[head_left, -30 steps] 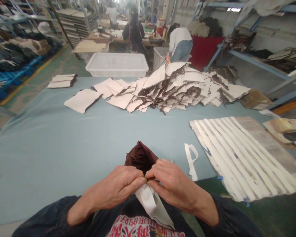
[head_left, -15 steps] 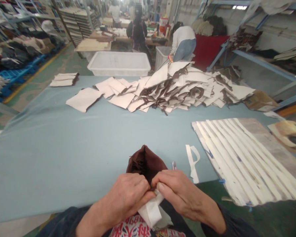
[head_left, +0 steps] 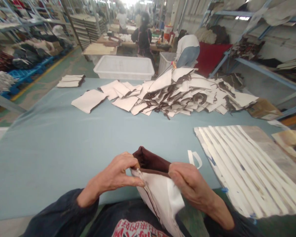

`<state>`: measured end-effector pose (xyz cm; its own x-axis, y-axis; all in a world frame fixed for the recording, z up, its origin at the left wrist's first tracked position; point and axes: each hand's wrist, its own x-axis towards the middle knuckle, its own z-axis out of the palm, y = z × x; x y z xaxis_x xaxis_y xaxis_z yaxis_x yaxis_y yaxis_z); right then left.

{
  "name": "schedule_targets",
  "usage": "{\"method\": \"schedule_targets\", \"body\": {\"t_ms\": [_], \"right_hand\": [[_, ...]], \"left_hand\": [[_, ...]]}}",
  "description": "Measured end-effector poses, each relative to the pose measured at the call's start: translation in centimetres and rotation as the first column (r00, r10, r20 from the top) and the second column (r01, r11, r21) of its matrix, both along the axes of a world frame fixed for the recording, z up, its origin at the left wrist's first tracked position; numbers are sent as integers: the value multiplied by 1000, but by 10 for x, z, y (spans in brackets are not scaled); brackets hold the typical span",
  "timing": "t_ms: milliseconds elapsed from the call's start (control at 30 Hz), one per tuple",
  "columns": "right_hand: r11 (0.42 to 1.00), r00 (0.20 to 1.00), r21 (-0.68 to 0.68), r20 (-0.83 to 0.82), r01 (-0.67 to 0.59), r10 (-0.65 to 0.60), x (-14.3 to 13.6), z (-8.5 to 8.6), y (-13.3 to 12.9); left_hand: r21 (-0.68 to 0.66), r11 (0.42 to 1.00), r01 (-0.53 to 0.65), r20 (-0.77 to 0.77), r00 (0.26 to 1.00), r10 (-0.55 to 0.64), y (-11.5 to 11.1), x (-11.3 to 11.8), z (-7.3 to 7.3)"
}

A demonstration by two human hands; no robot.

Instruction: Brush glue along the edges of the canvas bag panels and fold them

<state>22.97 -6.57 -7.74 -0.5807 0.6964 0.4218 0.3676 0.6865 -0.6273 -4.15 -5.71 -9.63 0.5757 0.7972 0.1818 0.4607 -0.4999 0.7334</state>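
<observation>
A cream fabric pouch (head_left: pixel 160 189) with a dark brown lining hangs over the table's near edge, its mouth spread open and facing up. My left hand (head_left: pixel 122 171) grips the left corner of the rim between thumb and fingers. At the right end of the rim, my right hand (head_left: pixel 191 184) is closed on the fabric, with a white strip hanging just beneath it. A loose curved white strip (head_left: pixel 194 159) lies on the table right of the pouch. The fingertips of my right hand are partly hidden.
A heap of cream and brown pouches (head_left: pixel 187 92) covers the far side of the blue-green table (head_left: pixel 64 148). White strips (head_left: pixel 239 164) lie in rows on a board at right. Beyond stand a white tub (head_left: pixel 123 67) and a bending person (head_left: pixel 187 49).
My hands have moved apart along the rim, and the pouch mouth has widened with its cream outside now showing. The view has shifted slightly, moving the background right and down.
</observation>
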Motion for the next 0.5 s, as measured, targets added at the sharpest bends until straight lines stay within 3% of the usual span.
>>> {"method": "schedule_targets", "body": {"t_ms": [133,267,367,500], "right_hand": [[979,995,-179,18,96,-94,21,-8,22],[947,994,-308,89,94,-69,29,-23,37],[962,990,-268,137,58,-22,28,-19,43],[997,983,-72,179,-14,27,13,-1,43]], "left_hand": [[-85,995,59,-7,998,-60,7,-5,19],[-70,991,115,-30,993,-117,7,4,28],[-68,992,110,-43,993,-113,10,13,28],[-78,991,109,-47,992,-113,15,19,29]]}}
